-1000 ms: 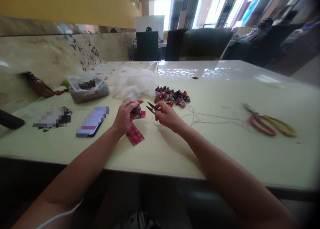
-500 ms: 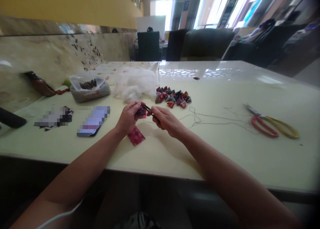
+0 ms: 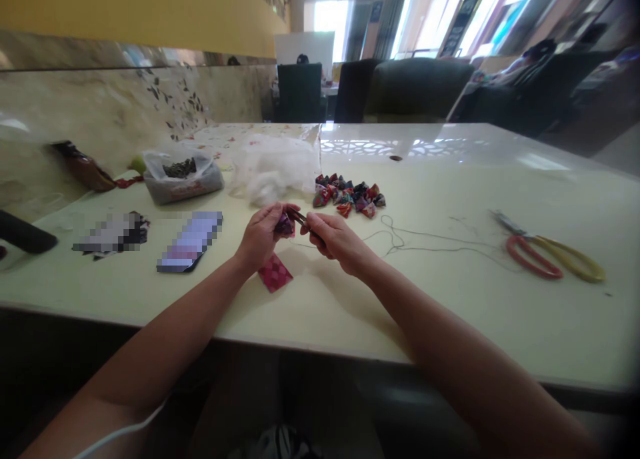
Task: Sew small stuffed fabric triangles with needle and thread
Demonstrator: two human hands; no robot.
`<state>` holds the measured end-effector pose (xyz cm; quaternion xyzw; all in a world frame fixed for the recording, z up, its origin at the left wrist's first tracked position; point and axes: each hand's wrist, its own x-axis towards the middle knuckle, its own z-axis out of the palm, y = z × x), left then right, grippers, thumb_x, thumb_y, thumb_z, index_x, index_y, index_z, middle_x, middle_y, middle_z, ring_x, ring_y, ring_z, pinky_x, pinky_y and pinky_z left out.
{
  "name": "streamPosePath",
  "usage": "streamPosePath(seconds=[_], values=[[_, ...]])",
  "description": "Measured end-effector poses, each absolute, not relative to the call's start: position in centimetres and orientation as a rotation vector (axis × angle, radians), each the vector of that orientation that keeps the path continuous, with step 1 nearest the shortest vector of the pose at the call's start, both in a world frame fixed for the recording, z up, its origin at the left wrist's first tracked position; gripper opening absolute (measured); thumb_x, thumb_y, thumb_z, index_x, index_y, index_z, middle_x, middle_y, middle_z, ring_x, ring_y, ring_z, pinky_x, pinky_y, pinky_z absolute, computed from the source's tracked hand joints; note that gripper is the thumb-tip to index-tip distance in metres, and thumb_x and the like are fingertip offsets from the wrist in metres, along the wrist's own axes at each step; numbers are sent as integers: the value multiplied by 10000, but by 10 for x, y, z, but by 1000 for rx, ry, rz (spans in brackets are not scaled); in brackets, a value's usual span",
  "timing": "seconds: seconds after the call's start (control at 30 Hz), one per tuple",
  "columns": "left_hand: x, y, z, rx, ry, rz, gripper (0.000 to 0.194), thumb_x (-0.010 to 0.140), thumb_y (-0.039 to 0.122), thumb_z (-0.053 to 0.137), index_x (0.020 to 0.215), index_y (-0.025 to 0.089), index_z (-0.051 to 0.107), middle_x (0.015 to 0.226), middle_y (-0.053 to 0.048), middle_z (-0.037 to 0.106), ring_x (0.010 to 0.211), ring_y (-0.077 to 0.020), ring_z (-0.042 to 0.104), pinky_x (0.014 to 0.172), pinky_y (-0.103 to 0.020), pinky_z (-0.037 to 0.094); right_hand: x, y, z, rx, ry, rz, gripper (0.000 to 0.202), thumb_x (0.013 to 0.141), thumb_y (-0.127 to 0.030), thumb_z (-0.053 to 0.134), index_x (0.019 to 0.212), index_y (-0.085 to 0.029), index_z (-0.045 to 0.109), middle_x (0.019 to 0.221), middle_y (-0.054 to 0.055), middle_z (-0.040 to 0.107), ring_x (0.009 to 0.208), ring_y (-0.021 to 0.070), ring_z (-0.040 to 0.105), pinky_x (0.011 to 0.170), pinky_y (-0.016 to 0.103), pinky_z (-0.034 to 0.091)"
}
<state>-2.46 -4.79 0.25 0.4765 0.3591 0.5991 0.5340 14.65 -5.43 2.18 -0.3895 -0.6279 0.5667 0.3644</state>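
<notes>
Closed around a small dark purple patterned cloth piece (image 3: 284, 227) is my left hand (image 3: 261, 235). My right hand (image 3: 334, 237) grips a thin dark tool (image 3: 301, 217), perhaps tweezers, whose tip reaches the cloth at my left fingers. A red checked cloth square (image 3: 275, 273) lies on the table just below my left hand. Behind my hands sits a cluster of small stuffed cloth pieces (image 3: 350, 195) in several colours. A long thin thread (image 3: 425, 235) runs over the table from near my right hand toward the scissors.
Scissors (image 3: 555, 252) with red and yellow handles lie at the right. On the left are a phone (image 3: 193, 242), dark cloth scraps (image 3: 140, 232), a bag of dark bits (image 3: 185, 185) and a brown bottle-like object (image 3: 85, 169). A clear bag with white stuffing (image 3: 273, 169) stands behind.
The whole view has shifted slightly, so everything appears a little further right. My hands keep nearly the same hold on the cloth and tool.
</notes>
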Motion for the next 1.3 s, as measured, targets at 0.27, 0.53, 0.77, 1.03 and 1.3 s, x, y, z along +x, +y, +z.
streamPosePath(seconds=[0.27,0.53,0.77,1.03,1.3], values=[[-25,-47,3,1127,931,1513,369,883,510,620,934,153,699,794,-41,666,568,-94,569,502,-207,485,150,-55,26,-996,-1580,1582,384,1014,-447,405,799,-157,537,582,-59,351,432,39,243,390,194,140],[-27,-47,-3,1328,927,1499,394,915,531,568,997,163,684,850,-49,666,578,-90,566,485,-200,439,148,-57,24,-995,-1576,1665,403,1012,-469,407,799,-154,540,591,-59,352,432,33,222,385,189,126],[-25,-50,-3,1367,862,1408,390,956,505,514,1052,157,664,692,-29,624,561,-101,546,485,-207,387,148,-55,22,-942,-1492,1694,404,991,-511,441,821,-158,540,600,-59,356,441,36,205,391,189,106],[-24,-49,0,1233,823,1407,348,934,469,561,996,144,668,792,-56,664,559,-89,537,480,-207,380,149,-55,22,-911,-1442,1696,416,968,-554,464,812,-173,526,597,-61,362,443,40,205,401,193,96],[-20,-48,-1,1072,782,1380,282,901,402,624,974,133,667,911,-61,675,570,-60,535,508,-190,425,143,-56,14,-901,-1417,1629,297,796,-418,746,883,-190,578,543,-100,292,440,42,193,396,206,102]])
